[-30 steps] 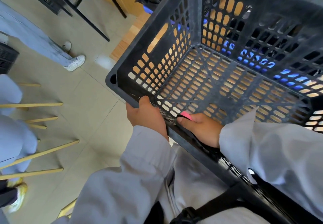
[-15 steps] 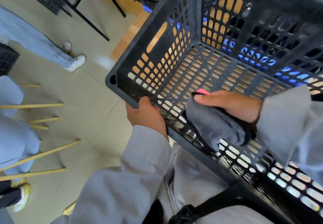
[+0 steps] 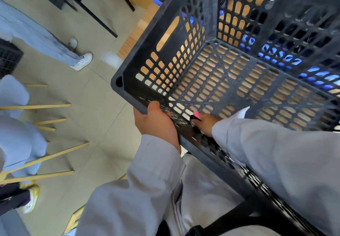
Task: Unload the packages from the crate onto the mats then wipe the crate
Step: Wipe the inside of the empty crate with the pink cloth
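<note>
Since half a second ago, the right hand (image 3: 204,124) has slid back from the middle of the crate (image 3: 211,14) floor to its near inner wall, and the grey cloth is now almost hidden beneath it. Whether those fingers are curled on the cloth I cannot tell. My left hand (image 3: 156,121) grips the crate's near rim, likely to hold it tilted and steady against the wiping. No packages are inside, so unloading looks done and wiping is under way.
</note>
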Motion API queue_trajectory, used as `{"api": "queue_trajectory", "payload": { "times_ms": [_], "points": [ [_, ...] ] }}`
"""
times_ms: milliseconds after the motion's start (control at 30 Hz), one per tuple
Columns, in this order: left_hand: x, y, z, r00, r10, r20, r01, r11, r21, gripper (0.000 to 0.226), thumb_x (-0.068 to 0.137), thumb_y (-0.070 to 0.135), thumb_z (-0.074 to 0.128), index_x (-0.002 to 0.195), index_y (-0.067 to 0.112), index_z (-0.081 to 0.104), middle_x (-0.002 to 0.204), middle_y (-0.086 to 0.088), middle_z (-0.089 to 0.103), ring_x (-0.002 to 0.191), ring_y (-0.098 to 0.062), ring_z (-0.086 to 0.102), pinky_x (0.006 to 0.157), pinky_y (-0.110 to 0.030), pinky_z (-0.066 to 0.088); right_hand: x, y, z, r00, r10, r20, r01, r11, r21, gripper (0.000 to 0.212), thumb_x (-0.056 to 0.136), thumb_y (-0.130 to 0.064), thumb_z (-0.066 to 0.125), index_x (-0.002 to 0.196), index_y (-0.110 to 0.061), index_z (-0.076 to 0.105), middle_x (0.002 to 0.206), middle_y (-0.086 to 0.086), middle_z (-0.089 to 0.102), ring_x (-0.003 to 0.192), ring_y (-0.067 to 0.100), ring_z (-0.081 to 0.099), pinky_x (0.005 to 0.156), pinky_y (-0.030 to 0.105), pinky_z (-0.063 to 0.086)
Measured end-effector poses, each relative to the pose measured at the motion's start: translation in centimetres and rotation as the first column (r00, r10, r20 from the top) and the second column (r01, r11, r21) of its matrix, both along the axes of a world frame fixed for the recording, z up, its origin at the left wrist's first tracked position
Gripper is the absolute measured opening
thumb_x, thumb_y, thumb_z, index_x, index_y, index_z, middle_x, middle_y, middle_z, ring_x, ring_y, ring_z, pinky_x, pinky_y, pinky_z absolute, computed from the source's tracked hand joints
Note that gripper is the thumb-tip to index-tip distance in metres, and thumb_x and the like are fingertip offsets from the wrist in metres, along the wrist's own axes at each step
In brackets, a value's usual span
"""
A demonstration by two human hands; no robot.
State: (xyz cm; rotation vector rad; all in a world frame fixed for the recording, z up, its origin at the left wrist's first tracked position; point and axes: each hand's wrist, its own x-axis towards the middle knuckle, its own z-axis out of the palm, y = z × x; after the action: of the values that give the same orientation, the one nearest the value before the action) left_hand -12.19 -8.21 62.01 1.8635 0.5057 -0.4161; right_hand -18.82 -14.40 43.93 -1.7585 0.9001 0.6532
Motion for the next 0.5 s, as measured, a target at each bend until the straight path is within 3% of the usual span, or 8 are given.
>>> {"api": "queue_trajectory", "payload": {
  "times_ms": [67, 133, 233, 333, 400, 500],
  "points": [
    [0.1, 0.0, -0.2, 1.000, 0.001, 0.013, -0.001, 1.000, -0.006, 0.023, 0.094, 0.010, 0.048, 0.075, 0.023, 0.049, 0.067, 0.000, 0.046, 0.054, -0.011, 0.047, 0.041, -0.015, 0.041, 0.2, -0.1, -0.2, 0.998, -0.063, -0.011, 0.064, 0.996, 0.066, 0.048, 0.105, -0.040, 0.040, 0.147, -0.017, 0.044, 0.152, 0.011, 0.044, 0.135, 0.030, 0.045, 0.109, 0.033, 0.034],
    [0.2, -0.1, -0.5, 1.000, 0.006, 0.026, -0.006, 1.000, 0.002, 0.020, 0.094, 0.009, 0.048, 0.077, 0.020, 0.049, 0.068, 0.000, 0.045, 0.053, -0.010, 0.046, 0.037, -0.011, 0.037, 0.4, -0.3, 0.6, 0.986, -0.167, 0.003, 0.164, 0.971, 0.175, 0.039, 0.103, -0.041, 0.044, 0.127, -0.015, 0.060, 0.130, 0.011, 0.061, 0.123, 0.031, 0.055, 0.103, 0.033, 0.038],
    [0.2, -0.1, -0.8, 0.999, 0.015, 0.040, -0.016, 1.000, 0.026, 0.015, 0.093, 0.007, 0.050, 0.081, 0.017, 0.049, 0.069, -0.001, 0.042, 0.055, -0.011, 0.043, 0.035, -0.009, 0.035, 0.4, -0.4, 3.0, 0.973, -0.217, 0.079, 0.189, 0.945, 0.266, 0.032, 0.101, -0.041, 0.048, 0.111, -0.017, 0.066, 0.109, 0.004, 0.065, 0.111, 0.028, 0.061, 0.099, 0.034, 0.041],
    [0.2, -0.1, -0.8, 0.999, 0.009, 0.047, -0.010, 1.000, 0.015, 0.004, 0.093, 0.007, 0.050, 0.090, 0.010, 0.050, 0.071, -0.003, 0.041, 0.060, -0.014, 0.042, 0.036, -0.009, 0.035, -0.1, -0.4, 6.1, 0.958, -0.243, 0.153, 0.190, 0.936, 0.296, 0.028, 0.100, -0.041, 0.049, 0.099, -0.020, 0.068, 0.104, 0.005, 0.071, 0.102, 0.026, 0.066, 0.094, 0.034, 0.044],
    [0.2, -0.1, -0.9, 0.999, 0.002, 0.054, -0.003, 1.000, 0.021, 0.005, 0.092, 0.007, 0.050, 0.090, 0.012, 0.051, 0.072, -0.003, 0.043, 0.061, -0.016, 0.044, 0.039, -0.012, 0.039, -0.6, -0.4, 8.2, 0.945, -0.262, 0.198, 0.192, 0.930, 0.314, 0.026, 0.101, -0.039, 0.049, 0.095, -0.023, 0.068, 0.099, 0.002, 0.073, 0.096, 0.020, 0.067, 0.088, 0.030, 0.045],
    [0.2, 0.0, -1.1, 0.999, 0.002, 0.046, -0.002, 1.000, 0.003, 0.011, 0.089, 0.008, 0.050, 0.082, 0.017, 0.052, 0.069, -0.006, 0.045, 0.063, -0.024, 0.046, 0.053, -0.029, 0.043, -1.3, -0.3, 10.9, 0.910, -0.313, 0.274, 0.196, 0.904, 0.381, 0.024, 0.101, -0.035, 0.050, 0.084, -0.028, 0.066, 0.084, -0.005, 0.071, 0.086, 0.014, 0.067, 0.078, 0.026, 0.044]
  ]
}}
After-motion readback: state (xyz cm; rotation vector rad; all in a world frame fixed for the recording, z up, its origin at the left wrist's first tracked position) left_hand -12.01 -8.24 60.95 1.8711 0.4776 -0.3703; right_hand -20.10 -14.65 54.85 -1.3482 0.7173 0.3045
